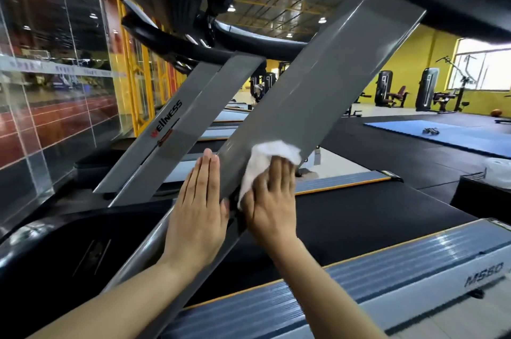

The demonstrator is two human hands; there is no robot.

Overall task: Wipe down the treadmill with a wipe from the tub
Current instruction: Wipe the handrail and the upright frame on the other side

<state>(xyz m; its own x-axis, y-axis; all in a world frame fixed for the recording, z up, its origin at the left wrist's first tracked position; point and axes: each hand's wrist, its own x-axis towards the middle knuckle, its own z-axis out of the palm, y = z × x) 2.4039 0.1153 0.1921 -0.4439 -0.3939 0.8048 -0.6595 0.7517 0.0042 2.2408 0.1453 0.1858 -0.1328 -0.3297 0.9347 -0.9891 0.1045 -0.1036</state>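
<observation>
**Wipe on the grey upright**

I see my right hand (272, 197) pressing the white wipe (265, 161) flat against the treadmill (318, 95) upright, fingers straight. Wipe bunches at 12 o'clock from that hand. Left hand (199, 203) at 9 o'clock, fingers straight, flat against the upright's edge.

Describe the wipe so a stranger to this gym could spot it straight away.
Find the nearest treadmill's wide grey upright post, slanting up toward the console. Low on its face, the right hand presses a crumpled white wipe flat against it. It is the only soft white thing on the post; the left hand beside it is bare.
</observation>
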